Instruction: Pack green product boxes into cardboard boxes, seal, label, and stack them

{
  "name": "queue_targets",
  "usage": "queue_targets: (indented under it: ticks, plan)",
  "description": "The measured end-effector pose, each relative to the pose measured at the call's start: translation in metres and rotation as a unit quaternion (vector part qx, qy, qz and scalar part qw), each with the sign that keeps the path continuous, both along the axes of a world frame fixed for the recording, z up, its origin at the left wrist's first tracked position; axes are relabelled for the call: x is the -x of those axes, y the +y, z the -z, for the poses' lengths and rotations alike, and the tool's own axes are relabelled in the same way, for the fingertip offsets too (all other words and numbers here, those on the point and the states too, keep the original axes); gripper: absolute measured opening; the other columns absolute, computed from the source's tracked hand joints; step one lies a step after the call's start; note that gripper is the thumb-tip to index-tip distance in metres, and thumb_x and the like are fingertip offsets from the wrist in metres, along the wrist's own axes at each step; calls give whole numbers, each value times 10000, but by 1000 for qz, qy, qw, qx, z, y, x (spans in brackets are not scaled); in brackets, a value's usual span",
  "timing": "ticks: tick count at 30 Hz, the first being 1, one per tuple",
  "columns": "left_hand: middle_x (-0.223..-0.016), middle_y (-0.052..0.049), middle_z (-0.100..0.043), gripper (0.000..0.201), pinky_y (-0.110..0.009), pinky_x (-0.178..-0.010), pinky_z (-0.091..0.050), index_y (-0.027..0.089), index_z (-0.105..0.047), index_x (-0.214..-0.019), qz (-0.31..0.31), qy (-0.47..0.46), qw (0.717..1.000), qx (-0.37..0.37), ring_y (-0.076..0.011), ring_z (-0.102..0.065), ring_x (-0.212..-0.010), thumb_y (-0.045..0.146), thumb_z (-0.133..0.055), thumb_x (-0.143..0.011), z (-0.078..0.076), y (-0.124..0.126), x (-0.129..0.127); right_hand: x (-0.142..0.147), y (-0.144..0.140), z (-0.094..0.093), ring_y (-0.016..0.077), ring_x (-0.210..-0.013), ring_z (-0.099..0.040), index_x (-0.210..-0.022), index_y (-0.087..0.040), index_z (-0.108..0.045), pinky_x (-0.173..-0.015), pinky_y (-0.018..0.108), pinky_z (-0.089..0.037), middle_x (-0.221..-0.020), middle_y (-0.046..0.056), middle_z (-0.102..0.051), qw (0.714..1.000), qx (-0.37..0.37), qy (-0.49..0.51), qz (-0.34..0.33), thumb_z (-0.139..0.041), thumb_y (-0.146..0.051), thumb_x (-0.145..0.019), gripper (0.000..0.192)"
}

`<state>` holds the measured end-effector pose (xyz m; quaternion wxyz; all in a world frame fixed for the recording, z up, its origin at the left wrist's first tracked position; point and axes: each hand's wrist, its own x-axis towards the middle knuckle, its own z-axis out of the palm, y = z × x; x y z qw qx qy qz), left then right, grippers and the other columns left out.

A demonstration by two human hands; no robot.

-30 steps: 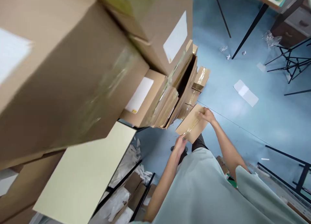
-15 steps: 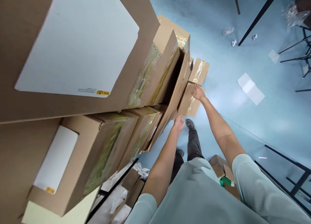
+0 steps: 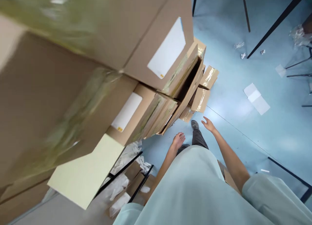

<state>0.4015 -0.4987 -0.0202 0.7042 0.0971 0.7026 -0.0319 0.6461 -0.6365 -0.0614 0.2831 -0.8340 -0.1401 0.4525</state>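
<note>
- My left hand point(image 3: 178, 139) and right hand point(image 3: 208, 123): both spread, holding nothing.
- Open box point(image 3: 192, 85) at 12 o'clock, flaps point(image 3: 200, 99) jutting toward me.
- Paper scraps point(image 3: 256, 98) on floor, 2 o'clock.

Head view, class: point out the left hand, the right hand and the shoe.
left hand point(image 3: 178, 139): head view, back of hand.
right hand point(image 3: 208, 123): head view, palm area.
shoe point(image 3: 194, 124): head view, toe.

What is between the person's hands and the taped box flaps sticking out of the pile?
Nothing visible. The right hand and left hand are open and empty, with only bare blue floor between them and the taped flaps at the edge of the stacked boxes.
</note>
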Motion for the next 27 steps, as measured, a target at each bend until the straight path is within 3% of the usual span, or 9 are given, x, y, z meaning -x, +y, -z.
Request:
queue_targets:
  ticks: [5,8,11,15,21,27]
  plan:
    - [-1604,-189,-669,121,-458,-1354,-423,234,-641,-1018,-52,-64,996,-26,-276,-644,-1504,221,-739,-947,-38,-10,58,51,-9,-37,357,-1496,-698,-1341,-129,-796,-1330,587,-472,-1523,251,-747,999,-18,-3,-48,-751,-546,-954,571]
    - [-1657,-170,-642,72,-434,-1351,-425,228,-657,-1001,-74,-113,990,-48,-276,-622,-1537,234,-715,-957,-52,-16,94,76,-13,-56,374,-1437,-739,-1280,-103,-812,-1297,601,-503,-1460,281,-772,998,-17,-21,-60,-754,-539,-958,545]
    - [-1660,-164,-647,89,-444,-1341,-441,229,-700,-1035,-74,-167,981,-67,-289,-617,-1546,257,-722,-954,-62,-25,120,109,-21,-78,353,-1410,-756,-1280,-142,-818,-1297,603,-503,-1414,240,-806,996,-35,-49,-58,-738,-544,-980,507]
    - [-1638,-177,-667,183,-466,-1332,-457,220,-742,-1127,-47,-237,967,-83,-304,-636,-1528,261,-722,-949,-76,-42,128,173,-41,-114,318,-1455,-725,-1325,-183,-811,-1322,562,-489,-1463,192,-796,991,-83,-88,-53,-672,-491,-1036,444]
    - [-1662,-170,-655,173,-425,-1338,-446,209,-746,-1142,2,-313,944,-109,-282,-609,-1564,252,-644,-1009,-111,-66,123,265,-77,-167,302,-1385,-770,-1291,-253,-847,-1269,476,-561,-1442,102,-821,981,-144,-110,-73,-693,-340,-1027,318]
    - [-1716,-176,-604,255,-455,-1343,-443,205,-751,-1236,31,-350,924,-149,-293,-614,-1563,246,-649,-1006,-137,-79,136,294,-103,-195,348,-1388,-763,-1246,-291,-871,-1275,544,-554,-1408,73,-837,976,-164,-110,-91,-709,-367,-1032,280]
